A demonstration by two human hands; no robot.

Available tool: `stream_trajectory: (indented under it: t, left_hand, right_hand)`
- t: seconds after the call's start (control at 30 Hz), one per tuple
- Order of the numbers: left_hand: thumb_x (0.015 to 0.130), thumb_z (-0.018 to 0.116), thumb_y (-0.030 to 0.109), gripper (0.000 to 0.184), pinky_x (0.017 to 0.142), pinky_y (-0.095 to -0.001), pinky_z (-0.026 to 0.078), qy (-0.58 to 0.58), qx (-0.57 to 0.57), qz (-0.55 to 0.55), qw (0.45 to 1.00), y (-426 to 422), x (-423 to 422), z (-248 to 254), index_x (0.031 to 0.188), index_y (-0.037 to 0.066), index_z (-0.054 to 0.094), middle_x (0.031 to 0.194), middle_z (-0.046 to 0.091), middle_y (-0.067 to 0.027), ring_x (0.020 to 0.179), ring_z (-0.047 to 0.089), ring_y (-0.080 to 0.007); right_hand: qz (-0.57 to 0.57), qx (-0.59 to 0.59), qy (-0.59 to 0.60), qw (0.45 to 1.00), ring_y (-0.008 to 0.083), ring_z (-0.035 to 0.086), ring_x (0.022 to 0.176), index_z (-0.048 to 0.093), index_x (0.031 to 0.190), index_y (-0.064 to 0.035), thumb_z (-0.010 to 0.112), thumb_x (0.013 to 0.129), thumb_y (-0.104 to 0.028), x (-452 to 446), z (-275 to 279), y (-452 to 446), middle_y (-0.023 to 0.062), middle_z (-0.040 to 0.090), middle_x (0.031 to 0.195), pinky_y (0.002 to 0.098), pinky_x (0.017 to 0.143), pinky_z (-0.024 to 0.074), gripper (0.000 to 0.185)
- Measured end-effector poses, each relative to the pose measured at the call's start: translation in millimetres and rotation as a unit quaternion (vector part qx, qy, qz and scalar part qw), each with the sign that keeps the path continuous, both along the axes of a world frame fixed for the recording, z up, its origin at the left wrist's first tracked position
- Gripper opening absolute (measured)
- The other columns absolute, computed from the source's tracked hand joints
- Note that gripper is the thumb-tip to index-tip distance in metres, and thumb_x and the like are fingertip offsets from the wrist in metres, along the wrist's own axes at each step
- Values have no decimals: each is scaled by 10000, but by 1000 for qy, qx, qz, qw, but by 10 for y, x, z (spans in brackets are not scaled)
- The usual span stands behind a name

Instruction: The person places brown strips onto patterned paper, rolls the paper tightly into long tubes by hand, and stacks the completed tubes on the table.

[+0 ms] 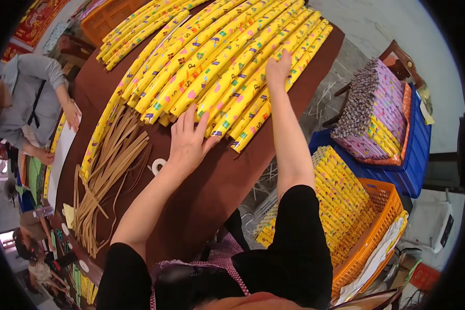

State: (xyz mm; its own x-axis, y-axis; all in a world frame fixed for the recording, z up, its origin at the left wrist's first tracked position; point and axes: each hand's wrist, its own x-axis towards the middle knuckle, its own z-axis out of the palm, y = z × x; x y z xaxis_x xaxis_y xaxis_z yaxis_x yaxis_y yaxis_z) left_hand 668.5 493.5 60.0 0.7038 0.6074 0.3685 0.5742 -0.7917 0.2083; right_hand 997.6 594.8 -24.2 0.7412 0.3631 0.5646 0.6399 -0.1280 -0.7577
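Head view, and straight to the brown-covered table point(206, 191), where a great spread of yellow gift-wrap rolls point(227, 67) fans across the far side, near ends pointing towards the person! Letters and little coloured pictures run all along them.

Left hand point(187, 143) is at the near ends, palm down, fingers well spread and thumb out to the side, fingertips against the rolls; no closed grip there. Over to the right hand point(279, 67), further up the right side of the spread, back of the hand upwards, lying across the rolls. Its fingers are partly hidden, so whether it grips one or merely presses, I can't tell.

Just left of the left forearm, a tangle of flat brown strips point(108, 170) spills over the cloth, with a white tape roll point(154, 166) between the strips and that arm.

Across on the left edge, a co-worker in a grey top point(23, 98) has one hand point(71, 114) on a white sheet point(64, 150).

Down on the right, more yellow rolls point(341, 206) pack an orange basket point(390, 219), and beside it a blue crate point(422, 150) carries a tall stack of purple rolls point(380, 108), near a wooden chair point(400, 57).
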Motion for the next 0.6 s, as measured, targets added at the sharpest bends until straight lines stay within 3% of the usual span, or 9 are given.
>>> stream_trajectory:
  t: [0.23, 0.37, 0.43, 0.5, 0.57, 0.6]
  left_hand:
    - [779, 810, 237, 669, 1023, -490, 370, 6, 6, -2, 1000, 0, 13, -81, 1352, 31, 531, 1491, 369, -252, 1330, 400, -409]
    - [784, 803, 207, 658, 1043, -496, 359, 3, 3, -3, 1000, -63, -21, -61, 1355, 30, 528, 1496, 361, -256, 1350, 385, -416]
    - [789, 797, 194, 646, 1049, -502, 354, 14, -12, -17, 1000, -159, -85, -7, 1354, 31, 529, 1498, 362, -249, 1358, 384, -419]
    - [789, 793, 182, 637, 1056, -511, 347, 1, -12, -47, 999, -315, -205, 10, 1351, 35, 531, 1497, 376, -238, 1351, 395, -413]
    - [839, 742, 199, 538, 1084, -524, 329, 17, 52, -72, 996, -537, -368, 4, 1324, 53, 561, 1484, 421, -217, 1340, 415, -387]
    - [848, 732, 202, 514, 1089, -527, 325, 25, 40, -85, 995, -641, -481, -28, 1314, 55, 570, 1480, 430, -215, 1340, 416, -387]
  right_hand:
    - [12, -116, 21, 993, 469, 535, 1082, 529, 1191, 79, 673, 797, -107, -171, 182, -40, 280, 552, 1173, 496, 952, 445, 459]
    - [60, -56, 1, 997, 461, 493, 1114, 480, 1307, 23, 615, 815, -62, -126, 2, -36, 247, 476, 1280, 522, 965, 421, 517]
    - [38, -44, -6, 998, 452, 510, 1121, 498, 1287, 51, 591, 824, -38, -140, 77, -162, 242, 520, 1236, 511, 970, 426, 481]
    - [112, 57, -67, 990, 413, 563, 1105, 537, 1244, 61, 584, 860, -38, -117, 181, -492, 234, 583, 1190, 449, 946, 468, 399]
    - [128, 113, 115, 979, 316, 644, 1032, 579, 1224, 50, 569, 900, -41, -268, 315, -1047, 203, 656, 1126, 364, 876, 508, 337]
    - [142, 167, 134, 966, 214, 664, 1005, 595, 1246, 19, 563, 923, -47, -200, 79, -1292, 165, 683, 1124, 306, 859, 515, 332]
